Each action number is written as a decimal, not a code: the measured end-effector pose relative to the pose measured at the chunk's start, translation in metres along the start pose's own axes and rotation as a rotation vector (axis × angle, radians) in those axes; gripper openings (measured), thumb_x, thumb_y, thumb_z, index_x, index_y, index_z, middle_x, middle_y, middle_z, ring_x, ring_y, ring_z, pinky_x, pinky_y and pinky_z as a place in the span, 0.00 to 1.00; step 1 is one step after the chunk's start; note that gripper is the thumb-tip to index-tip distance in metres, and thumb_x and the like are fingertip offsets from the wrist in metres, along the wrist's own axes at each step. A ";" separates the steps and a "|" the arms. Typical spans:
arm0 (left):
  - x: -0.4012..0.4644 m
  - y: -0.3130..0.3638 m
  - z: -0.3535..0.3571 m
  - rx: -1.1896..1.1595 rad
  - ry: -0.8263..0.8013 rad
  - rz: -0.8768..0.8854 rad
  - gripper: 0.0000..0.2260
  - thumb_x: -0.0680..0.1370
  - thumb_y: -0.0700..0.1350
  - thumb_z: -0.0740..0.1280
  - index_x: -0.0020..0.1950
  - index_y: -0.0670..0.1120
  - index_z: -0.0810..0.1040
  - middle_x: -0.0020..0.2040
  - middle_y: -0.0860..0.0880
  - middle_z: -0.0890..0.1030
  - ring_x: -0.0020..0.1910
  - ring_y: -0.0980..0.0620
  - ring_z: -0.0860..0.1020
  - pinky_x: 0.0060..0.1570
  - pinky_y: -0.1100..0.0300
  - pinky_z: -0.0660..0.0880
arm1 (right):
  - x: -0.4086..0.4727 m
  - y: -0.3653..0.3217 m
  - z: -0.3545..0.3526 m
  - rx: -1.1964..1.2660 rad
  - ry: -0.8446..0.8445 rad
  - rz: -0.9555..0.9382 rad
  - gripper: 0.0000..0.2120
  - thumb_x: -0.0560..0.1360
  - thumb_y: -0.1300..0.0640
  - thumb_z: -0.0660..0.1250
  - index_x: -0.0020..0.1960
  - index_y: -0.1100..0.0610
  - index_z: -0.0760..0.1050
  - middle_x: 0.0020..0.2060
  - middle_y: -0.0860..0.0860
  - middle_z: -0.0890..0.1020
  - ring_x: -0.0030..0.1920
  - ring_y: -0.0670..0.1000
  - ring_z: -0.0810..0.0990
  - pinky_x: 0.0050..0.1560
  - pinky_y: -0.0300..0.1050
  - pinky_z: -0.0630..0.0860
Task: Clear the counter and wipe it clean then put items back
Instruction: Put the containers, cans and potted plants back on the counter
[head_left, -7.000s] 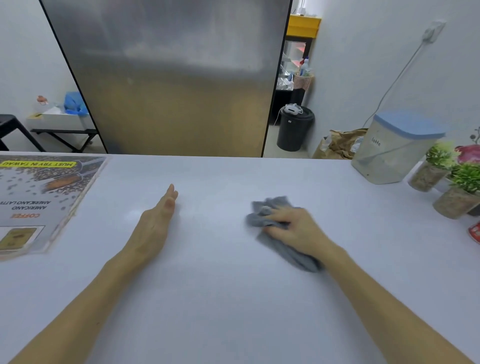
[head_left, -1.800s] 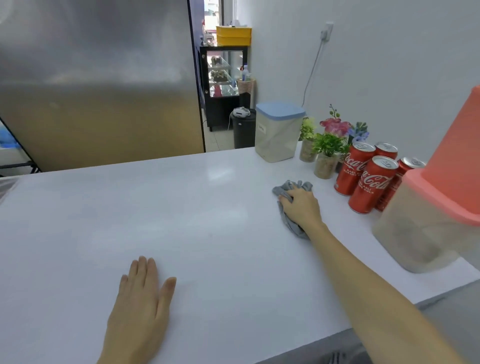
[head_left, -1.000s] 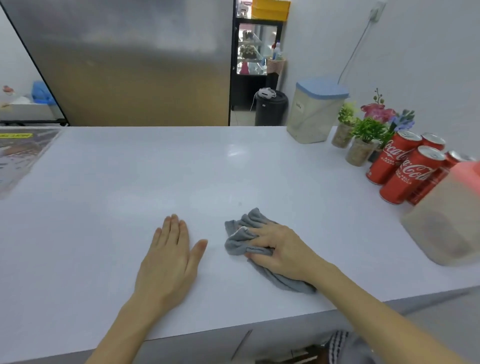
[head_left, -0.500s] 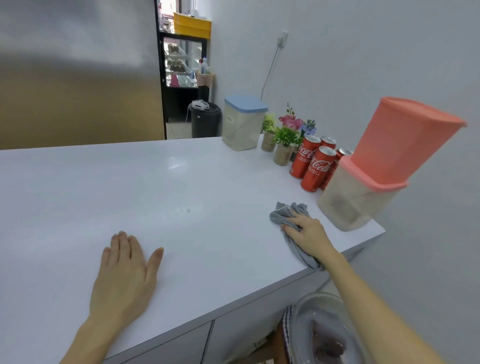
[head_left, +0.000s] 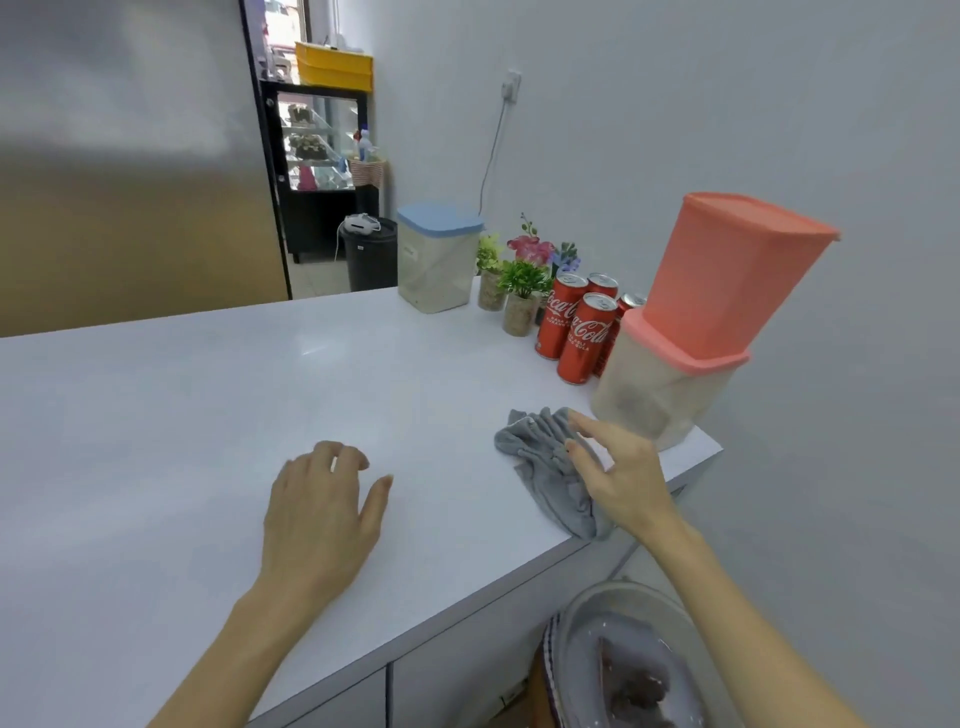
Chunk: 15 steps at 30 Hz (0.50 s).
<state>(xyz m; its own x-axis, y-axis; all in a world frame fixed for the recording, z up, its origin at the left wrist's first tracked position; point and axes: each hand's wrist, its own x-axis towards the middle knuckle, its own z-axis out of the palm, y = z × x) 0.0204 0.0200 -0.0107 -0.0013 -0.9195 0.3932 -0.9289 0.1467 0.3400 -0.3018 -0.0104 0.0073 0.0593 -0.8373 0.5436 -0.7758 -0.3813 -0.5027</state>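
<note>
I look down on a white counter (head_left: 182, 426), most of its surface bare. Along the wall at its right end stands a container with a coral lid (head_left: 670, 384) near the front corner, carrying a coral tub (head_left: 727, 270) stacked on top. A blue-lidded container (head_left: 439, 260) stands farther back. Between them sit red Coca-Cola cans (head_left: 576, 327) and small potted plants (head_left: 519, 291). My left hand (head_left: 322, 514) rests on the counter, its grip empty, fingers loosely curled. My right hand (head_left: 618, 478) is raised over the gray cloth (head_left: 545, 462), grip wide, fingers spread and holding nothing. The cloth lies crumpled near the counter's front edge, just beside the coral-lidded container. Below the edge, a round bowl (head_left: 597, 623) holds something dark.
</note>
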 end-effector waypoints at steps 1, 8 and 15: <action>0.012 0.019 0.000 -0.051 0.039 0.032 0.11 0.76 0.51 0.69 0.50 0.43 0.78 0.48 0.46 0.79 0.44 0.42 0.78 0.46 0.47 0.74 | 0.005 -0.006 -0.016 0.007 0.103 -0.006 0.16 0.75 0.65 0.71 0.63 0.60 0.79 0.47 0.52 0.86 0.48 0.46 0.82 0.54 0.43 0.78; 0.079 0.165 0.018 -0.341 0.060 0.245 0.28 0.71 0.65 0.69 0.61 0.46 0.75 0.56 0.50 0.78 0.54 0.47 0.75 0.51 0.51 0.73 | 0.059 -0.012 -0.134 -0.019 0.749 -0.002 0.21 0.74 0.56 0.73 0.65 0.58 0.75 0.45 0.48 0.78 0.46 0.53 0.78 0.51 0.47 0.75; 0.125 0.282 0.062 -0.581 -0.016 0.268 0.50 0.62 0.71 0.70 0.76 0.47 0.59 0.71 0.50 0.67 0.70 0.48 0.64 0.67 0.48 0.68 | 0.134 0.013 -0.168 0.079 0.573 0.245 0.56 0.59 0.33 0.78 0.77 0.43 0.51 0.75 0.56 0.56 0.76 0.54 0.55 0.72 0.57 0.63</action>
<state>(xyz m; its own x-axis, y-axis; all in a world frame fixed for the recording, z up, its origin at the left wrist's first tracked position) -0.2642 -0.0764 0.0817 -0.2157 -0.8279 0.5178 -0.5432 0.5424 0.6410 -0.4097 -0.0620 0.1863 -0.4774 -0.5690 0.6696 -0.6741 -0.2516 -0.6945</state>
